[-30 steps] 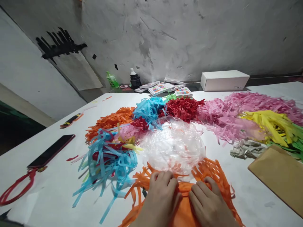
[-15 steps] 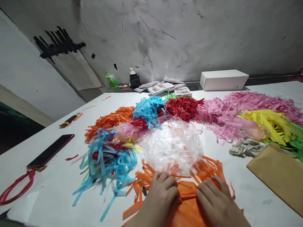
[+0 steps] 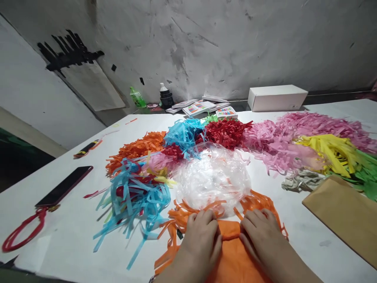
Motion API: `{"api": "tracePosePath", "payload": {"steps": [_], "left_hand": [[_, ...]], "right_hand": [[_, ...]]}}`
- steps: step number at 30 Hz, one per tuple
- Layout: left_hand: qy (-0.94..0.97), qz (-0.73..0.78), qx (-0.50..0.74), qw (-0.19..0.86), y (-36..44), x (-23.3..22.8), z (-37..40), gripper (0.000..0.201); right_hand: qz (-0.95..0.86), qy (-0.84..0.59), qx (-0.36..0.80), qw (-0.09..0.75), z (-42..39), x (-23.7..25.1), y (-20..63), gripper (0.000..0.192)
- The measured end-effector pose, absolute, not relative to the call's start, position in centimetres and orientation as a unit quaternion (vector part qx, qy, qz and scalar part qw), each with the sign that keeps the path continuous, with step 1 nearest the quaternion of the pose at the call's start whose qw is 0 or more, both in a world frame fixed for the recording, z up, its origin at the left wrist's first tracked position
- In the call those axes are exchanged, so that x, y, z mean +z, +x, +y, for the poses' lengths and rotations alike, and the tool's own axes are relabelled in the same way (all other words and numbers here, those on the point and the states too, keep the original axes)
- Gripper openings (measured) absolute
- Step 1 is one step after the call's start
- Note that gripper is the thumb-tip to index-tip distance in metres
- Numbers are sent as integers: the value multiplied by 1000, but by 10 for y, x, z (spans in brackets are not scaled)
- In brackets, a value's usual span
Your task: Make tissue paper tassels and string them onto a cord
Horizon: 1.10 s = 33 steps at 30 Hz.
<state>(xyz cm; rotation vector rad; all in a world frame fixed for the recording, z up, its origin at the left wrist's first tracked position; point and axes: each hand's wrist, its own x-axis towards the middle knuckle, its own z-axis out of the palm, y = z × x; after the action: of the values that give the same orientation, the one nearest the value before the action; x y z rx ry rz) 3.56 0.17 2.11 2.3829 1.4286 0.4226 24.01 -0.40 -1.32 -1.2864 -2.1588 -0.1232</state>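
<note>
My left hand [image 3: 202, 239] and my right hand [image 3: 260, 237] press side by side on a sheet of orange fringed tissue paper [image 3: 229, 230] at the near edge of the white table [image 3: 67, 236]. Both hands grip a rolled fold of the orange paper between them. Its cut fringe [image 3: 259, 204] spreads out past my fingers. Just beyond lies a crumpled clear plastic bag [image 3: 213, 179], touching the fringe.
Heaps of cut paper fringe lie around: light blue [image 3: 135, 196], orange [image 3: 135, 151], red [image 3: 226, 133], pink [image 3: 288, 137], yellow [image 3: 332, 151]. A brown envelope [image 3: 344, 212] lies at right, a dark phone [image 3: 66, 190] with red cord at left, a white box [image 3: 277, 98] at the back.
My hands have rolled the orange paper forward, away from me, toward the plastic bag. The fringe has bunched up nearer the bag.
</note>
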Motion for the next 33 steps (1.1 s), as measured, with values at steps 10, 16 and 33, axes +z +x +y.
{"api": "tracePosePath", "payload": {"steps": [10, 16, 33], "left_hand": [[881, 400, 241, 79, 20, 7, -5, 10], [900, 392, 185, 36, 19, 4, 1, 10], [903, 426, 45, -6, 42, 25, 3, 10]], "right_hand": [[-852, -399, -137, 312, -15, -13, 249, 34], [-852, -418, -112, 294, -20, -14, 246, 36], [-821, -504, -2, 269, -15, -9, 235, 15]]}}
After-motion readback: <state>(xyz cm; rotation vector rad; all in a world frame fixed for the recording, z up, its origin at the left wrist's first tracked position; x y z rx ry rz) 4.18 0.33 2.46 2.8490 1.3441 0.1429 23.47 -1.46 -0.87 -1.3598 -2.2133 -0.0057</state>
